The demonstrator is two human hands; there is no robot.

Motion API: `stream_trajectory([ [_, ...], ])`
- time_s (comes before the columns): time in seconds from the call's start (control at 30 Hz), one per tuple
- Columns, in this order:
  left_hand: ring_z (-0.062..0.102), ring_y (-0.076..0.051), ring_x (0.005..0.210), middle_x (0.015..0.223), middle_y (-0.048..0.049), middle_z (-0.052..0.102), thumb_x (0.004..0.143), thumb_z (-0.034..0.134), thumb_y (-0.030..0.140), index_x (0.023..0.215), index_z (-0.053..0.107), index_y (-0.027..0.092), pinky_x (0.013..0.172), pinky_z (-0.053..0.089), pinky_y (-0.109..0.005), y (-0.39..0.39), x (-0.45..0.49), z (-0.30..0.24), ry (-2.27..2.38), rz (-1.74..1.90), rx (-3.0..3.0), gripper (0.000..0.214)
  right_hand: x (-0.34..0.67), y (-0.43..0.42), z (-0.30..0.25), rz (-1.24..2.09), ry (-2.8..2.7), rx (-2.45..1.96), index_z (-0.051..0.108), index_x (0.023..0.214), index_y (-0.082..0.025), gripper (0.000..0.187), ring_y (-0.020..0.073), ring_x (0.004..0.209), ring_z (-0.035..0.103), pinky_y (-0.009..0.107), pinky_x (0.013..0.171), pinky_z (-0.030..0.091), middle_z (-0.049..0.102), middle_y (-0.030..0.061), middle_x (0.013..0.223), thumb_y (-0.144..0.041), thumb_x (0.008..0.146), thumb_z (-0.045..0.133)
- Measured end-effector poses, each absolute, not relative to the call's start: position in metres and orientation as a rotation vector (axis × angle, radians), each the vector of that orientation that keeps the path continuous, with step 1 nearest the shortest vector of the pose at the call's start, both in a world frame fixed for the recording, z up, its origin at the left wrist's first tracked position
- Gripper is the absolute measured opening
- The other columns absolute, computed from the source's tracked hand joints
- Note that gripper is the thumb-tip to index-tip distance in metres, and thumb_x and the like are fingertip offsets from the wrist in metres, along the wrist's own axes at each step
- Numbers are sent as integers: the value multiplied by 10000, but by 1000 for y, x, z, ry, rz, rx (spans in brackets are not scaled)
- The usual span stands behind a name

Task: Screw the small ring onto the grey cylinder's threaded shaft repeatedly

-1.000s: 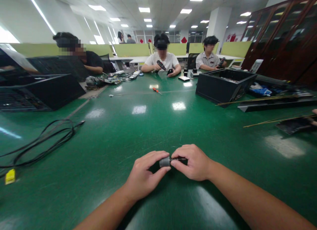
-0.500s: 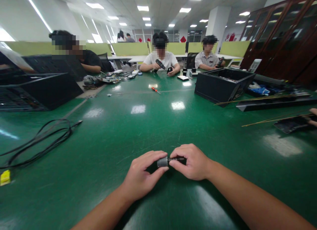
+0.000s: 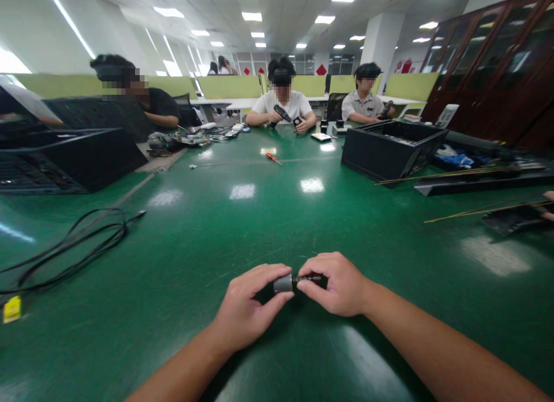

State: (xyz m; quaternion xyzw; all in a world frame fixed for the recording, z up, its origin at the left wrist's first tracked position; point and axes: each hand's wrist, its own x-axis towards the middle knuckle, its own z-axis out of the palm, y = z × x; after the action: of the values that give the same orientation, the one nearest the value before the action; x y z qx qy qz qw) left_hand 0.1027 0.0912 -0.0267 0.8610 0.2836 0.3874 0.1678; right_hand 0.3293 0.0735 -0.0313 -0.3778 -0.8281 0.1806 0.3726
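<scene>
Over the near middle of the green table, a small grey metal cylinder lies level between my hands. A thin dark shaft with a coiled or spiralled part sticks out of it to the right. My left hand is closed on the cylinder, with the fingers over its top and the thumb underneath. The fingers and thumb of my right hand pinch around the shaft, whose tip shows in front of the palm.
A red screwdriver lies farther out on the green table. Black cables with a yellow tag are on the left. Computer cases stand on both sides. Across the table, one person holds a power drill. Thin rods lie at right.
The view has shifted very slightly. Both hands keep their grip on the cylinder and shaft, with a little more of the shaft showing.
</scene>
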Motion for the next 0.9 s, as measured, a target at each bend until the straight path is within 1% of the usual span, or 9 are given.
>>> stream_trajectory([
  [0.4,748,-208,914,1012,-68,779,838,729,222,1096,718,206,862,619,-310,91,102,-24,814,1092,2469,258,330,73,-32,458,-2126,-969,668,868,-196,118,148,643,610,265,661,423,689,4,717,-284,913,603],
  [0.6,750,-207,907,1000,-71,781,837,728,214,1086,721,204,846,622,-301,91,102,-24,808,1113,2460,249,330,73,-32,445,-2131,-972,666,874,-197,120,147,647,608,265,652,423,683,1,713,-286,917,597],
  [0.9,746,-200,923,1019,-62,778,834,739,223,1101,715,209,867,614,-296,92,100,-27,817,1103,2450,269,330,74,-33,463,-2121,-986,671,879,-199,106,152,651,609,269,660,423,690,4,721,-283,908,613],
])
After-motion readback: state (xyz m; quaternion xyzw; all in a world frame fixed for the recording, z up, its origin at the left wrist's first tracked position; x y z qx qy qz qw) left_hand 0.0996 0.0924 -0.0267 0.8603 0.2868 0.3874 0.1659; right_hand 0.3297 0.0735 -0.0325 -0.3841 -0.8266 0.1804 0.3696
